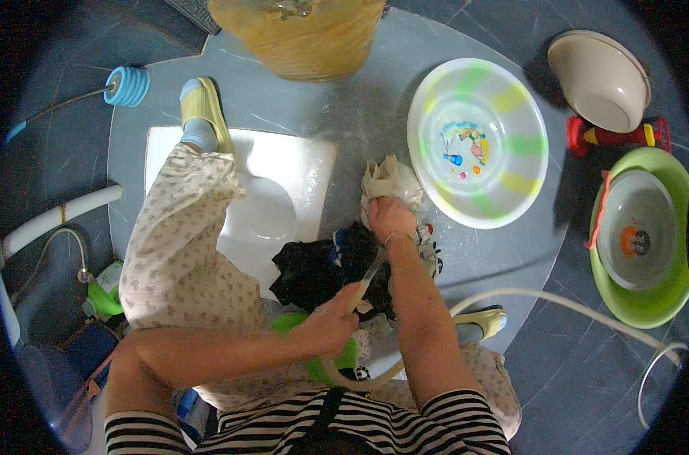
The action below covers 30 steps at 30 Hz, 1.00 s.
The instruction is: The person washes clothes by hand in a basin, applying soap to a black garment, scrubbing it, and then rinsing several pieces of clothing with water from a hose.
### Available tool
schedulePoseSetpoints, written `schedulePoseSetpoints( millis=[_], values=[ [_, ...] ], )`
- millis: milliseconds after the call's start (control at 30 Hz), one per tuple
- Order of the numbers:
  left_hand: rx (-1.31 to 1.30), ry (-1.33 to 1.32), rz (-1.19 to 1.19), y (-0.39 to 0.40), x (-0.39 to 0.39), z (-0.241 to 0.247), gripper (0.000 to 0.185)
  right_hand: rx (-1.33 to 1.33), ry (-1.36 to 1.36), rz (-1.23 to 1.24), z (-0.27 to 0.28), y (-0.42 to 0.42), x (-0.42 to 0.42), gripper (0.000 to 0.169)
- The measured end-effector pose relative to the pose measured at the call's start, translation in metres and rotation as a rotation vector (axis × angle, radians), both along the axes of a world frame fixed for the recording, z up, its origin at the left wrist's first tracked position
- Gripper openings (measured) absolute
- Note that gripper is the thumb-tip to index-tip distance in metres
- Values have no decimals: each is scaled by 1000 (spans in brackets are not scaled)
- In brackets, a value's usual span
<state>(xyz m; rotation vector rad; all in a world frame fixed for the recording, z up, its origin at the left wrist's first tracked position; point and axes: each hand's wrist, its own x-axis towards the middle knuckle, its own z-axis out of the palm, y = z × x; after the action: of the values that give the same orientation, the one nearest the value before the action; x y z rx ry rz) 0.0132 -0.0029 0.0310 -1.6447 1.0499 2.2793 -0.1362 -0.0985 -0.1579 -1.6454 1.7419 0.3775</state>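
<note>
My left hand (334, 323) is closed around the end of a pale flexible hose (521, 292), whose tip points up at the laundry; water seems to come from it. My right hand (391, 220) grips a bunched off-white cloth (391, 176) that looks wet, just left of the striped plastic basin (476, 213). Dark wet clothes (310, 272) lie heaped below and left of my right hand. Part of a green container (290, 322) shows beneath my left forearm and hand. The hose curves under my left hand and off to the right.
A white board (316, 187) lies on the tiled floor under my outstretched leg. A large brownish tub (316, 51) stands at the top. On the right are a beige basin (606, 79) and a green tub (617, 310) with a white basin inside. A white pipe (63, 219) is at left.
</note>
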Motion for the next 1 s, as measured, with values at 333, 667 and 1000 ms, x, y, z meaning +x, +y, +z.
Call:
schedulePoseSetpoints(
  millis=[333, 667, 1000],
  values=[
    [30, 52, 68, 7, -2, -8, 58, -96, -290, -291, 88, 46, -37, 40],
    [61, 75, 114, 11, -8, -6, 62, -126, -38, 23, 23, 121, -1, 31],
    [159, 47, 48, -5, -9, 11, 60, 45, 7, -96, 6, 64, -1, 34]
  ],
)
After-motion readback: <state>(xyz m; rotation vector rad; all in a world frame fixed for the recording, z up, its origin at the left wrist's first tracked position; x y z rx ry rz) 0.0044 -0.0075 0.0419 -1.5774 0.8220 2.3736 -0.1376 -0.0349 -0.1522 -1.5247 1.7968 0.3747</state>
